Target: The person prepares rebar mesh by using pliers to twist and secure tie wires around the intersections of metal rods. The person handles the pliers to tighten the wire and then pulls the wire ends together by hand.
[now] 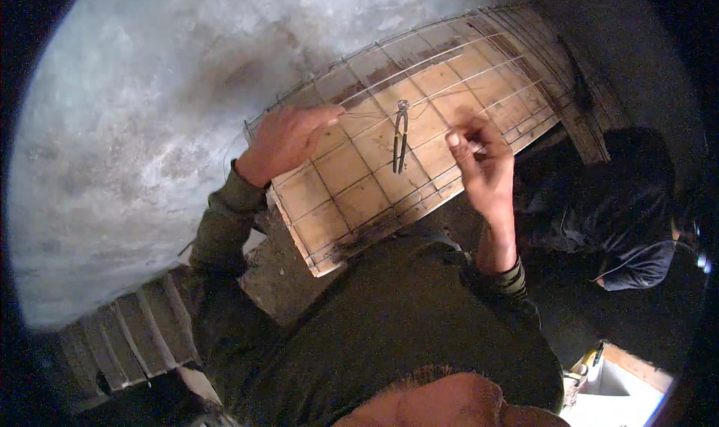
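Observation:
My left hand (288, 142) is over the far left part of a wire mesh (365, 157), its thumb and fingers pressed together on the end of a thin wire (368, 116). The mesh, a grid of metal rods, lies over a pale wooden board (352, 202). Pincers (401, 138) with dark, yellow-marked handles rest on the mesh between my hands, jaws pointing away from me. Above the right part of the board, my right hand (487, 168) has its thumb and fingers curled together. Its fingers are partly blurred, and what they hold, if anything, cannot be made out.
A mottled grey wall (165, 142) rises along the left and far side. Another person's dark-clothed leg (629, 210) is at the right, near the mesh's far end. A white box-like container (622, 386) stands at the lower right; ribbed slats (135, 337) are at the lower left.

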`<state>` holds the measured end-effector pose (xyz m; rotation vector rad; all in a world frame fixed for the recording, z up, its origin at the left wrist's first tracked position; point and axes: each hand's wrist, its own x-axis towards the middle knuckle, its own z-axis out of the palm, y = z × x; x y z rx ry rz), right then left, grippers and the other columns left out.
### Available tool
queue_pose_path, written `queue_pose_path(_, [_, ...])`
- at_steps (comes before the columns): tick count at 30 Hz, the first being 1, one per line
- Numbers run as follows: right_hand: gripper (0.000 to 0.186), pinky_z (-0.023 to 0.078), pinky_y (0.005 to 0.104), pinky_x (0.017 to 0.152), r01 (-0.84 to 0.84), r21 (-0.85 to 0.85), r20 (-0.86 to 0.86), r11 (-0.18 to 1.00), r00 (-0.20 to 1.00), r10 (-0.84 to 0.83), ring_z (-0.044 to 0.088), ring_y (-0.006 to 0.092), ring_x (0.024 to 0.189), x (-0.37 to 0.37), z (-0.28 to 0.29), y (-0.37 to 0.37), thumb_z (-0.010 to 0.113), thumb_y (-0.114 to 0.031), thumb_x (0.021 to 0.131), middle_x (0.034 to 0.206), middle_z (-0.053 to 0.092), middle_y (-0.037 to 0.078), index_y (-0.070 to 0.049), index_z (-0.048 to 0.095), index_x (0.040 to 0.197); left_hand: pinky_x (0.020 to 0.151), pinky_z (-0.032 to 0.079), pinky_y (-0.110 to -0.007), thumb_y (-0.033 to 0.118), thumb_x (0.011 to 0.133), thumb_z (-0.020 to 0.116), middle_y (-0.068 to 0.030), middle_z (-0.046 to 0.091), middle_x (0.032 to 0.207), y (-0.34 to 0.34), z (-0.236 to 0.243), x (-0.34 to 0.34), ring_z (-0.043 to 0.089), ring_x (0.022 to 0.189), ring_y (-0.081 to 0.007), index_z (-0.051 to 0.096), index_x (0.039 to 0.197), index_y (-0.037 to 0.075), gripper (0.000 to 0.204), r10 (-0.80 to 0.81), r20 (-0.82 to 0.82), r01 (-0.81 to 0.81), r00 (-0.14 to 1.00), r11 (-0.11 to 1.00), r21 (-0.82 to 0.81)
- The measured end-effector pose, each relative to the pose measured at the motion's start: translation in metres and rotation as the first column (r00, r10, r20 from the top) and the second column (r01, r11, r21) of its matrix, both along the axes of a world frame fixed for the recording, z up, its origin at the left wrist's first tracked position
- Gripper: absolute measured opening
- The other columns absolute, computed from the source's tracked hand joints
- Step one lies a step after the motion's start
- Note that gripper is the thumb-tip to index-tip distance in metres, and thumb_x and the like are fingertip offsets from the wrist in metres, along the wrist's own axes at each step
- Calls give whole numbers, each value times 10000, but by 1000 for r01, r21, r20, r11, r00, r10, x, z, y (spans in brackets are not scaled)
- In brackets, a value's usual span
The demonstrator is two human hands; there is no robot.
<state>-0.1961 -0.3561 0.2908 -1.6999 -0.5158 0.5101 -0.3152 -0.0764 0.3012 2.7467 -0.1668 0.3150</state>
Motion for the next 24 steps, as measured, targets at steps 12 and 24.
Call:
queue_pose_path(12, [133,443,285,844,-259,177,780,950,626,25,593,174,910,-9,20,54,519,-45,913,974,656,120,3,638,948,802,484,-394,268,942,443,-142,639,1015,25,56,-11,619,910,-303,615,1093,106,281,-152,139,159,979,987,-38])
queue_pose_path(24, [151,488,347,768,-327,-399,643,857,566,516,646,267,834,19,-50,60,567,-51,844,882,669,160,-24,672,949,793,518,-379,205,951,494,-107,585,970,116,10,-108,564,855,-243,582,1084,83,201,-44,346,-72,937,946,316])
